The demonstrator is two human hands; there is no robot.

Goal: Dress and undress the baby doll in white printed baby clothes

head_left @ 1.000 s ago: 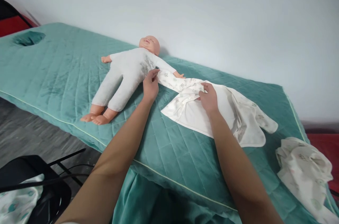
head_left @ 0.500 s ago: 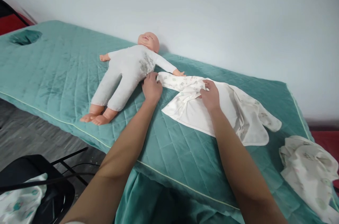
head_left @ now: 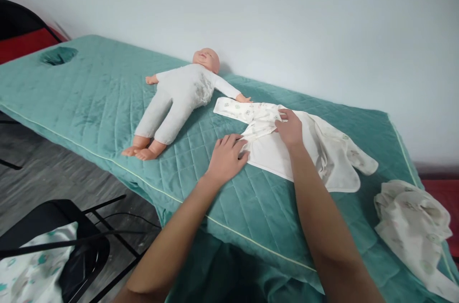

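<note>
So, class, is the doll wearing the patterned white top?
No, the patterned white top lies on the green cover beside the doll.

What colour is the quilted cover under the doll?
The quilted cover is teal green, best seen in the head view.

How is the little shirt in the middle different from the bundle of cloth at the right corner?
The shirt is spread out, with a sleeve stretched to each side; the bundle is crumpled in a heap.
The left hand and right hand touch the shirt; neither touches the bundle.
The shirt is near the doll; the bundle is farther from it.
Both are whitish with little printed pictures, and both lie on the green bed.
</note>
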